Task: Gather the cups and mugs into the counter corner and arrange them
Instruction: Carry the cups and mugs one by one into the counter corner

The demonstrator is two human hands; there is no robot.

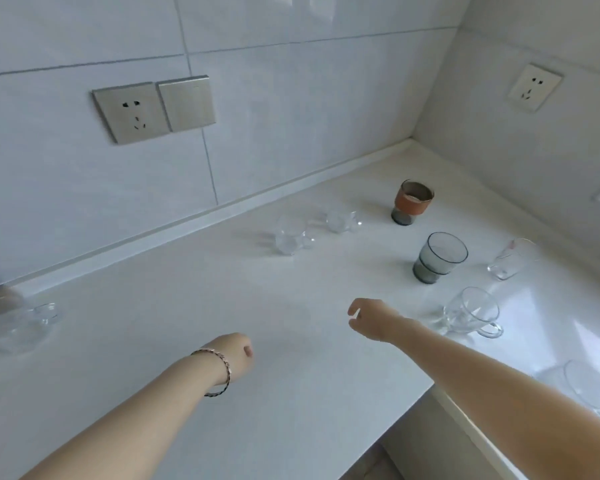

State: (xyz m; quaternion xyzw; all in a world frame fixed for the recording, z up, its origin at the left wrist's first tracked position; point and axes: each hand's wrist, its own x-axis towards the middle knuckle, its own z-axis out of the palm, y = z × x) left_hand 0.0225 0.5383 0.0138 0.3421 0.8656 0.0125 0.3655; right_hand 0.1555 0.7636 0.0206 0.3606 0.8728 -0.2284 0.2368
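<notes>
Desk (187, 271): white, and it turns a corner at the far right where two tiled walls meet.
Cups near the corner: a brown-banded cup (413, 202) stands closest to it. A grey glass (439, 258) and a small clear glass (511, 259) stand nearer to you.
Cups mid-desk: two small clear cups (288, 237) (342, 221) sit close to the back wall, left of the brown-banded cup.
Outliers: a clear mug (32, 320) sits at the far left edge, well apart from the rest. Another glass (589, 386) sits at the lower right.
Your right hand (368, 318): fingers loosely curled, nothing in it, held above the desk.
Your left hand (234, 355): knuckles towards the camera and fingers tucked under. I cannot tell whether it is closed or loose, and nothing shows in it.
Key relation: a handled mug (471, 313) stands upright just to the right of your right hand, its handle on the side away from that hand. Your left hand is well apart from it.
Judgement: gathering has barely begun. The right hand suits the handled mug, the left hand the far-left mug.
</notes>
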